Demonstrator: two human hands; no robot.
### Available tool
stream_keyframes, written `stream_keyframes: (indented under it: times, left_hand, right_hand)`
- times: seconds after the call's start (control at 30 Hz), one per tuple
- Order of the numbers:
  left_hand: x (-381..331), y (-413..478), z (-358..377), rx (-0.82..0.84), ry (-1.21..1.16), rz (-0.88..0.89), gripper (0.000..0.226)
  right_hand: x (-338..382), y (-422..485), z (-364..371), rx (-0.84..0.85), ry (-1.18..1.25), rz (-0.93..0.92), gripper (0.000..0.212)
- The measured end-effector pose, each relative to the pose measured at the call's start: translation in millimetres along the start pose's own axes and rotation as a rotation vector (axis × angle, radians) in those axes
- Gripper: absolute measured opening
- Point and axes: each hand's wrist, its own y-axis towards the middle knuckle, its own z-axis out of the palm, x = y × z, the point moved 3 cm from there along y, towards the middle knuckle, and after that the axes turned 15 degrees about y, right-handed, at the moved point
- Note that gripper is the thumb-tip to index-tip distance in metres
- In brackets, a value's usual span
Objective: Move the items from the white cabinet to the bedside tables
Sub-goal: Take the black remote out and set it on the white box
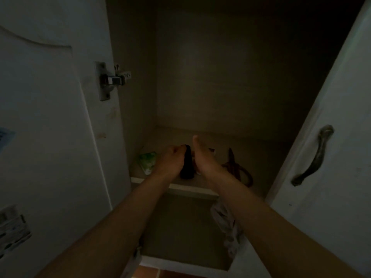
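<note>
Both my arms reach into the open white cabinet, onto its shelf [192, 188]. A black, tapered bottle-like object [187, 167] stands upright near the shelf's front edge. My left hand [170, 159] is curled against its left side and top. My right hand [202, 157] is just right of it, thumb pointing up; what its fingers touch is hidden. A green-and-white packet [148, 161] lies to the left of my left hand. Scissors with reddish-brown handles [237, 169] lie to the right. The cabinet is dim.
The left cabinet door [50, 117] with a metal hinge [112, 79] stands open. The right door [331, 147] with a curved handle [315, 157] is open too. A crumpled light cloth [226, 223] hangs in the lower compartment. Orange floor tile [148, 272] shows below.
</note>
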Motion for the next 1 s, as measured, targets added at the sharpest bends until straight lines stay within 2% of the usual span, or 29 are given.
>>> stream_keyframes:
  times: [0.1,0.17,0.33,0.47,0.57,0.63,0.77,0.9,0.97,1.0]
  left_hand:
    - [4.0,7.0,4.2,0.068,-0.086,-0.054,0.043]
    - [2.5,12.0,5.2,0.091,-0.070,-0.086,0.041]
    - [6.3,25.7,8.1,0.054,-0.076,-0.193,0.034]
    - [7.0,22.8,7.0,0.035,-0.050,-0.190,0.029]
    - [11.8,17.4,7.4,0.006,-0.119,-0.175,0.042]
    - [14.1,14.9,7.9,-0.031,-0.176,-0.179,0.050]
    - [12.8,14.4,11.3,-0.055,-0.301,-0.174,0.048]
    - [11.6,8.3,10.1,-0.099,-0.323,-0.153,0.055]
    - [9.7,5.0,7.4,-0.118,-0.336,-0.146,0.050]
    - [8.6,3.8,5.9,-0.124,-0.333,-0.137,0.048]
  right_hand:
    - [1.5,6.6,0.4,0.031,-0.038,0.034,0.061]
    - [1.6,11.2,1.8,0.031,-0.057,0.052,0.062]
    - [-0.5,26.4,6.4,-0.032,-0.011,0.140,0.071]
    - [-1.6,34.3,-1.7,-0.081,0.050,0.188,0.059]
    - [-5.5,31.8,-6.4,-0.087,0.088,0.195,0.063]
    - [-7.9,31.0,-5.6,-0.086,0.106,0.173,0.054]
    - [-10.6,26.0,-4.5,-0.138,0.133,0.135,0.039]
    - [-13.0,13.8,-5.4,-0.137,0.216,0.097,0.030]
    - [-14.1,9.2,-7.4,-0.138,0.248,0.071,0.016]
    - [-14.3,7.3,-8.9,-0.133,0.247,0.038,0.016]
